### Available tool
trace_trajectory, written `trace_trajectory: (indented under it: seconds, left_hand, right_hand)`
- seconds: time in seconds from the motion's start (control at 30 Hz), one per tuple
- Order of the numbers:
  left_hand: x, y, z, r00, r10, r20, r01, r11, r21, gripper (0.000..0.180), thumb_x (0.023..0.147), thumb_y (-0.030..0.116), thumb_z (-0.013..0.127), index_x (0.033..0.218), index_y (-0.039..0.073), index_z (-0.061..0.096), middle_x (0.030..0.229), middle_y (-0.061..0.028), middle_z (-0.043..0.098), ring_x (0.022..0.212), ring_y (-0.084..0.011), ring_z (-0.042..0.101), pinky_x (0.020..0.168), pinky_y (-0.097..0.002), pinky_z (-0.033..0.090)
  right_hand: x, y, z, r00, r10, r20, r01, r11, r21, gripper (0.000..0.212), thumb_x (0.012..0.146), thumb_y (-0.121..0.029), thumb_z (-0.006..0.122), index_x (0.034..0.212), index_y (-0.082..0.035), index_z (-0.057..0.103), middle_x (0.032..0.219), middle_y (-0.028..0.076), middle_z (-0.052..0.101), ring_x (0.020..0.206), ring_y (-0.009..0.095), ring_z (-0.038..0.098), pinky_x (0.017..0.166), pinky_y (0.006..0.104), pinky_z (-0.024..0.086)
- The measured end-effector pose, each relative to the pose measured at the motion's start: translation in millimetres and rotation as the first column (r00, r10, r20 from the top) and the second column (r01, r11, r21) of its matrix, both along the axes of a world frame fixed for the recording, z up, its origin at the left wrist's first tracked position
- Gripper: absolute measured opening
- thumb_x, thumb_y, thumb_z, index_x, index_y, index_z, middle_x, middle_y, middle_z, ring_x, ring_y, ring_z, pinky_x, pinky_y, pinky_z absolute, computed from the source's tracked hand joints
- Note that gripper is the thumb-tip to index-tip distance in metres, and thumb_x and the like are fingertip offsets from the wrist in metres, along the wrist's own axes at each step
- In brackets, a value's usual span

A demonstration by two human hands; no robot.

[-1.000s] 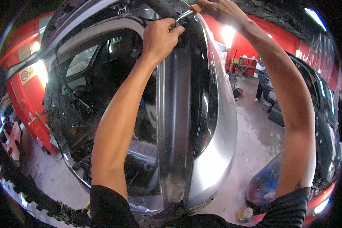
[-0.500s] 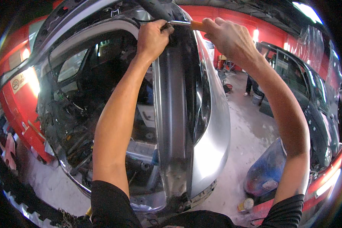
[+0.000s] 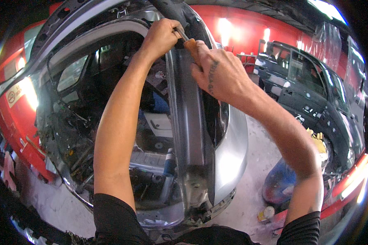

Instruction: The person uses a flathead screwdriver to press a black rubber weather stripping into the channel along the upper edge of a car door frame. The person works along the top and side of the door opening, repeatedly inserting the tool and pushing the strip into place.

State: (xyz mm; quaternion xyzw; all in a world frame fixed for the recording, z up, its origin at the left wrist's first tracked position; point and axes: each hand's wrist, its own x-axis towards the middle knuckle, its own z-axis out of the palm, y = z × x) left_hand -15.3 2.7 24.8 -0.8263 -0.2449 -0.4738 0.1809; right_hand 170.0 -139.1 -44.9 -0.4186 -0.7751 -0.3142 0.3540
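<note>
My right hand (image 3: 225, 73) is closed round the orange-brown handle of a screwdriver (image 3: 190, 44). Its metal shaft slants up and left to the fingers of my left hand (image 3: 161, 37), which are curled in a pinch. What those fingers hold, and the tool's tip, are hidden from me. Both hands are high over the top of the dark pillar (image 3: 189, 106) of a stripped car body. A thick black tube (image 3: 167, 10) runs just above my left hand. The silver outer panel (image 3: 231, 163) curves down right of the pillar.
Left of the pillar, the body's large opening shows a bare interior with a white panel (image 3: 158, 123). A blue drum (image 3: 280, 179) stands at the right, with a can (image 3: 266, 213) on the floor beside it. A dark car (image 3: 302, 81) with pale patches is parked beyond.
My right hand has come down and left, swinging the screwdriver from nearly level to a steep slant. My left hand stays pinched in about the same place. The view has shifted slightly.
</note>
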Motion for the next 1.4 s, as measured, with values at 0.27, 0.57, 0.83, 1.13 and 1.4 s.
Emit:
trace_trajectory:
  seconds: [0.27,0.57,0.83,1.13,1.4]
  left_hand:
    - [4.2,4.2,-4.8,0.999,0.031,0.027,-0.032,0.997,0.073,0.017,0.088,0.017,0.067,0.095,0.004,0.075,0.081,-0.0187,0.073,0.075,-0.0283,0.074,0.07,-0.0405,0.054]
    - [18.3,-4.6,-16.7,0.971,0.078,0.226,-0.101,0.991,0.093,0.025,0.09,0.028,0.072,0.089,0.004,0.075,0.08,-0.0208,0.071,0.079,-0.0396,0.071,0.073,-0.0496,0.053]
    - [31.1,-3.5,-18.0,0.942,0.119,0.315,-0.124,0.992,-0.003,0.03,0.09,0.029,0.075,0.09,-0.001,0.075,0.071,-0.0179,0.07,0.063,-0.0239,0.067,0.063,-0.0395,0.048]
    - [23.8,-3.9,-21.7,0.922,-0.012,0.388,-0.039,0.992,0.122,0.02,0.091,0.019,0.077,0.095,-0.001,0.076,0.08,-0.0183,0.073,0.071,-0.0204,0.069,0.069,-0.0374,0.051]
    - [26.2,-9.1,-23.0,0.956,0.048,0.288,-0.077,0.993,0.089,0.021,0.091,0.019,0.076,0.102,0.001,0.076,0.086,-0.0214,0.074,0.075,-0.0317,0.072,0.072,-0.041,0.052]
  right_hand:
    - [11.6,6.2,7.6,0.992,-0.07,0.105,0.06,0.993,0.101,0.052,0.088,-0.018,0.069,0.135,-0.004,0.053,0.068,0.02,0.068,0.065,0.04,0.071,0.059,0.0514,0.057]
    - [101.7,69.5,74.7,0.905,-0.009,0.426,-0.07,0.983,0.17,0.051,0.099,-0.023,0.063,0.148,-0.025,0.047,0.097,0.012,0.073,0.078,0.034,0.074,0.064,0.0481,0.058]
    - [64.4,156.7,160.8,0.815,-0.185,0.549,-0.195,0.805,0.56,0.03,0.1,-0.019,0.057,0.129,-0.014,0.063,0.141,0.011,0.057,0.132,0.03,0.055,0.108,0.038,0.052]
    - [89.7,100.2,138.9,0.857,0.009,0.515,-0.311,0.805,0.505,0.03,0.1,-0.019,0.058,0.129,-0.015,0.065,0.139,0.004,0.063,0.127,0.025,0.059,0.105,0.0371,0.054]
    - [94.2,62.8,62.7,0.941,-0.216,0.262,0.088,0.901,0.425,0.023,0.099,-0.027,0.063,0.116,-0.012,0.057,0.094,0.012,0.07,0.082,0.033,0.073,0.064,0.0463,0.058]
